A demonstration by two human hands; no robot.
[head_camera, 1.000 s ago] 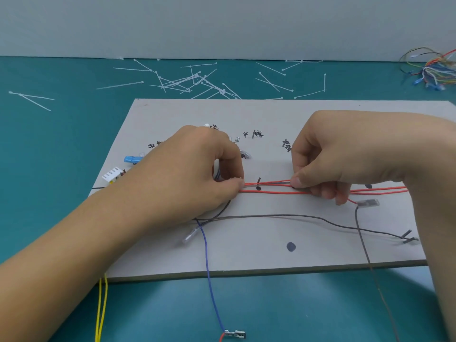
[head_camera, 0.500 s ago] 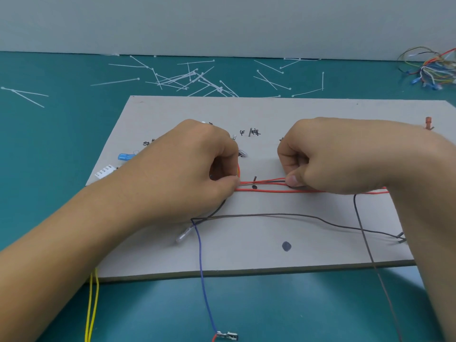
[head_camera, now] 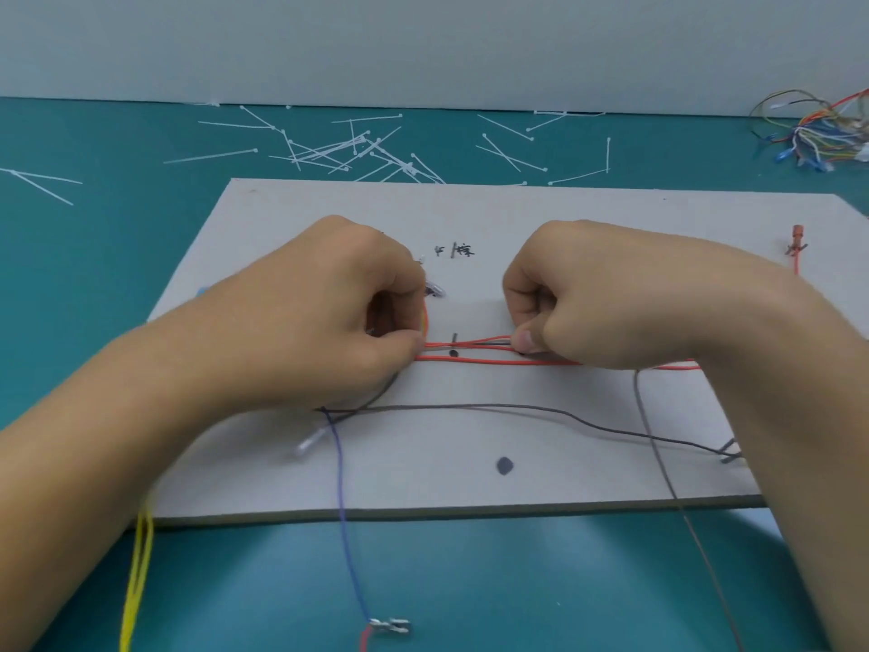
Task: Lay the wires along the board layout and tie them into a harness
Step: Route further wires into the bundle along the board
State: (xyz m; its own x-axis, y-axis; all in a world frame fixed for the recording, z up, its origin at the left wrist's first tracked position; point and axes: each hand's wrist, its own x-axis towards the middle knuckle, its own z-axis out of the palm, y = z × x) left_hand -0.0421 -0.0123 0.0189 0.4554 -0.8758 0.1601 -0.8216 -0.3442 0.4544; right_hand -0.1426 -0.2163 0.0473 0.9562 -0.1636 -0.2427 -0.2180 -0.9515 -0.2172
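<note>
A grey layout board (head_camera: 541,214) lies flat on the teal table. Across its middle runs a bundle of red wires (head_camera: 475,351), with a dark wire among them. My left hand (head_camera: 338,308) pinches the bundle at its left end, thumb against curled fingers. My right hand (head_camera: 578,303) pinches the same bundle a short way to the right. A grey wire (head_camera: 517,408) sags across the board below them. A blue wire (head_camera: 345,505) drops off the front edge to a metal terminal (head_camera: 389,626). Yellow wires (head_camera: 138,571) hang under my left forearm.
Several white cable ties (head_camera: 357,150) lie scattered on the table behind the board. A tangle of coloured wires (head_camera: 818,134) sits at the far right. A red terminal (head_camera: 798,237) stands at the board's right edge. A black dot (head_camera: 504,465) and handwritten marks (head_camera: 454,250) are on the board.
My right hand slid left along the red bundle, closer to my left hand. The view shifted slightly, so the white connector at the board's left went behind my left forearm.
</note>
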